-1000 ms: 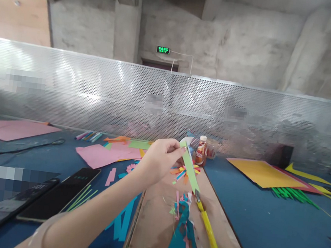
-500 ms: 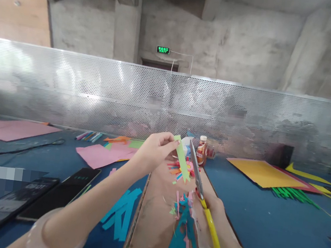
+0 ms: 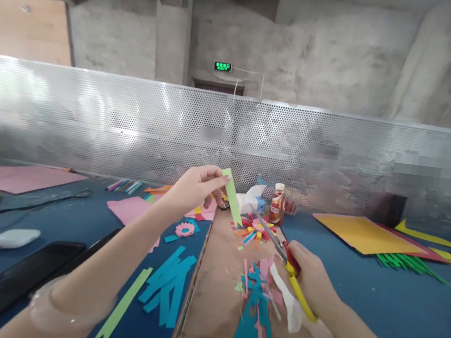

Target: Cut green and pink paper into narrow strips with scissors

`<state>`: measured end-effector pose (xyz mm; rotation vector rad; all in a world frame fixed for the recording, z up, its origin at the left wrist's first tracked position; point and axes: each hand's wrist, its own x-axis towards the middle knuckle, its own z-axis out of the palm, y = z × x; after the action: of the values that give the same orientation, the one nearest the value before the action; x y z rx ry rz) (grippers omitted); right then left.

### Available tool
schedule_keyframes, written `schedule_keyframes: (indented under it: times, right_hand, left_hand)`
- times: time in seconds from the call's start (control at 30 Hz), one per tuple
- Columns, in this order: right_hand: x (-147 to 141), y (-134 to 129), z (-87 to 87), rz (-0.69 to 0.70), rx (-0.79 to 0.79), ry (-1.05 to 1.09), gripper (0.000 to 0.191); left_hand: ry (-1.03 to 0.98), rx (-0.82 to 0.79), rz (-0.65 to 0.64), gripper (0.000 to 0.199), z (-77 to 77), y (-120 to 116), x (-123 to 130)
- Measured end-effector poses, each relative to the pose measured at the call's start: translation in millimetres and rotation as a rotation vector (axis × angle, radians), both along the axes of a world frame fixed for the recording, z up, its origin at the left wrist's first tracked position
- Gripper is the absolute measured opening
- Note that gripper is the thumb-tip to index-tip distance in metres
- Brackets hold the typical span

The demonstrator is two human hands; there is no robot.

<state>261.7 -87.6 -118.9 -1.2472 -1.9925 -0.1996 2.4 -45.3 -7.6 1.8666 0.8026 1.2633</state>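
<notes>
My left hand (image 3: pixel 202 185) pinches the top of a light green paper strip (image 3: pixel 233 200), whose lower end is cut into a V notch. In my right hand (image 3: pixel 314 270) is a pair of scissors (image 3: pixel 273 232) with yellow and red handles, its blades pointing up and away, apart from the strip. Behind the blades lies a multicoloured paper flower (image 3: pixel 257 228) on a cardboard sheet (image 3: pixel 208 309). Blue and pink paper scraps (image 3: pixel 249 325) cover part of the cardboard. Left of it are blue paper strips (image 3: pixel 172 286), another notched green strip (image 3: pixel 124 304) and a pink paper ring (image 3: pixel 184 230).
A brown bottle (image 3: pixel 276 205) with a white cap stands at the back. Yellow paper (image 3: pixel 357 233) and green sticks (image 3: pixel 407 263) lie right. Left are pink paper (image 3: pixel 127 212), markers (image 3: pixel 125 185) and a dark phone (image 3: pixel 10 279). A perforated metal screen (image 3: pixel 91 125) rises behind.
My left hand has moved left with the green strip, away from the scissors. My right hand has shifted slightly right, tilting the scissors lower. The pink ring and the second green strip now show fully.
</notes>
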Motion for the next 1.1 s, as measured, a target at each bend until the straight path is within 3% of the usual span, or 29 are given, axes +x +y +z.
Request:
schedule_keyframes:
  times: [0.1, 0.2, 0.33, 0.43, 0.67, 0.87, 1.1]
  right_hand:
    - [22.5, 7.6, 13.9, 0.005, 0.369, -0.484, 0.009]
    - [35.4, 16.0, 19.5, 0.001, 0.547, -0.684, 0.009]
    - [49.0, 28.4, 15.9, -0.039, 0.492, -0.714, 0.012]
    - [62.6, 35.3, 11.0, -0.054, 0.402, -0.746, 0.026]
    - [61.3, 34.0, 10.1, -0.089, 0.3, -0.675, 0.022]
    - [57.3, 30.9, 7.2, -0.082, 0.271, -0.715, 0.03]
    - [65.9, 37.2, 0.7, -0.119, 0.332, -0.734, 0.031]
  left_hand:
    - [-0.039, 0.031, 0.005, 0.017, 2.7, 2.1, -9.7]
    - [-0.044, 0.031, 0.019, 0.016, 2.6, 4.5, -14.9]
    - [-0.01, 0.013, 0.027, 0.017, 0.6, 5.4, -14.9]
    - [0.047, -0.001, 0.007, 0.019, -1.5, 5.2, -12.9]
    - [0.497, -0.078, -0.205, 0.017, -13.5, 11.8, -11.4]
    - [0.519, -0.014, -0.21, 0.02, -16.1, 13.8, -15.4]
    - [0.506, -0.072, -0.198, 0.019, -19.8, 17.4, -13.6]
